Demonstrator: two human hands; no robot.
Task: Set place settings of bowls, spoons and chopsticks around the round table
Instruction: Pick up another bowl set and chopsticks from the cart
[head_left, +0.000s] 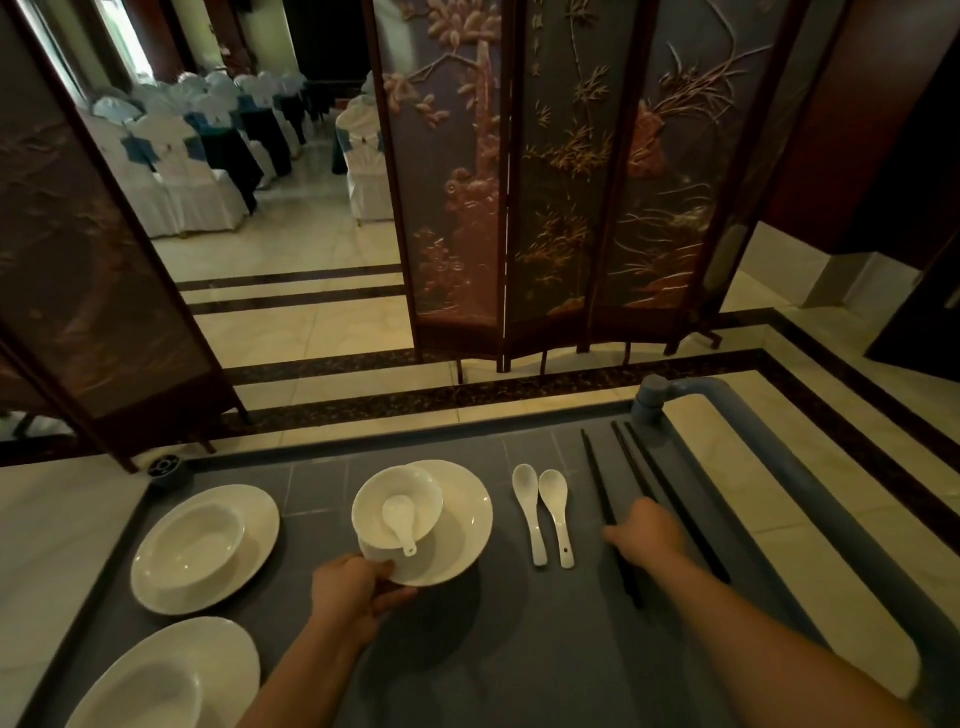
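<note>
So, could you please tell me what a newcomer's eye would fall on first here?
Probably the left hand gripping the rim of a white plate that carries a bowl with a spoon inside, midway along the grey cart. To its right, the right hand lies over black chopsticks, two loose spoons between them. Behind stands a carved folding screen.

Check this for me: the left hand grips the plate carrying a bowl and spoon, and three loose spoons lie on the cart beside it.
Wrong count: the head view shows two loose spoons on the cart, not three. The left hand does grip the plate carrying a bowl and spoon.
</note>
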